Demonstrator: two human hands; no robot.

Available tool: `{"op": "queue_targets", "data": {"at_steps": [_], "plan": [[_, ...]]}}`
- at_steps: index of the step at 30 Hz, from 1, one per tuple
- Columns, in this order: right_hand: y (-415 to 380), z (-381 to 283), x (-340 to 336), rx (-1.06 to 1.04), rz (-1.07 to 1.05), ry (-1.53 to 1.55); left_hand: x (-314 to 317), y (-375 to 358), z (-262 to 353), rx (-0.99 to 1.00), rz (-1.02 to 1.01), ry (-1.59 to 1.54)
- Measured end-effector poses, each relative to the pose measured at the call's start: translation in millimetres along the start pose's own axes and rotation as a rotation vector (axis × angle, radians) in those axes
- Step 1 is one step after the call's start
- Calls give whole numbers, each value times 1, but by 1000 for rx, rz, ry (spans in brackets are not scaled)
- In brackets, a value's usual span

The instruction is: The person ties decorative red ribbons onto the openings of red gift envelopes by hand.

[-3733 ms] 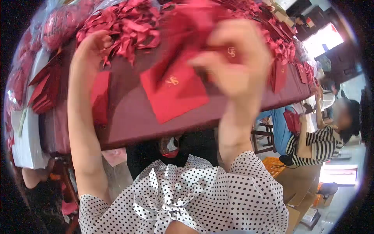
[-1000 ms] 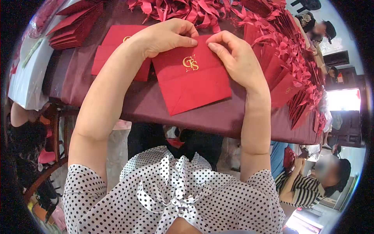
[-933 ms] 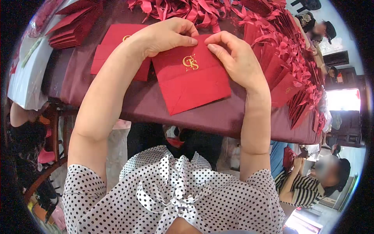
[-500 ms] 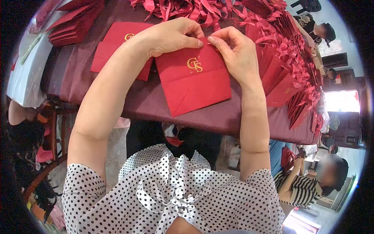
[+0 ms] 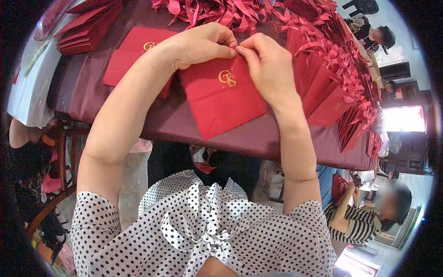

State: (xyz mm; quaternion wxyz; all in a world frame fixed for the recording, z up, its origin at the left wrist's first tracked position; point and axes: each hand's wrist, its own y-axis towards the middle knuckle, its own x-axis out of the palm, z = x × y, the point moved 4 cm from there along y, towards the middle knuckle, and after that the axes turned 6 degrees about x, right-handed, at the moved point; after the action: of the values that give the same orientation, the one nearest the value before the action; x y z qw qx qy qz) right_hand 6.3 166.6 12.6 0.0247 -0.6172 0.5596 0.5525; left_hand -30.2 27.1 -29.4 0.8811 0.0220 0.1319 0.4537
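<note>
A flat red paper bag (image 5: 217,104) with a gold letter monogram lies tilted near the table's front edge, its lower part folded. My left hand (image 5: 210,44) is closed on its top edge, thumb in front and fingers curled behind. Right beside it, my right hand (image 5: 270,62) pinches the same top edge between thumb and forefinger. The two sets of fingertips nearly touch, and any small piece between them is hidden. Beneath my left forearm are more red bags (image 5: 129,60), partly covered, one showing a gold monogram.
Red ribbons (image 5: 217,14) heap at the table's back. Rows of red bags with ribbon handles (image 5: 318,87) stand on the right; a folded stack (image 5: 87,30) is at far left, by a white package (image 5: 34,87). A co-worker in a striped top (image 5: 355,224) sits at right.
My right hand has shifted slightly left, its fingertips closing in beside my left fingers at the bag's top edge. The bag has turned a little and moved slightly left.
</note>
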Motion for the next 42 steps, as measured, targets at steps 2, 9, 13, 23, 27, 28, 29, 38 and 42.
{"op": "queue_targets", "data": {"at_steps": [2,9,13,23,27,28,29,38,42], "plan": [[-6,-6,9,-124,36,-125,1,1,0,-1,2,-24],[-1,18,-1,338,-103,198,1,1,8,-6,9,-33],[0,32,-3,355,-258,453,-4,0,9,45,-1,-79],[-1,24,-5,395,-276,444,-10,-6,19,26,-125,-54],[-2,27,-2,370,-311,528,-5,0,18,273,-142,224],[-2,25,-4,333,-290,502,-6,1,17,311,-132,206],[-6,28,-2,327,-280,515,-3,0,10,218,-122,187],[1,28,-19,330,-249,323,-57,-14,37,227,246,314],[2,29,-18,409,-223,324,-29,-18,50,210,10,130]]}}
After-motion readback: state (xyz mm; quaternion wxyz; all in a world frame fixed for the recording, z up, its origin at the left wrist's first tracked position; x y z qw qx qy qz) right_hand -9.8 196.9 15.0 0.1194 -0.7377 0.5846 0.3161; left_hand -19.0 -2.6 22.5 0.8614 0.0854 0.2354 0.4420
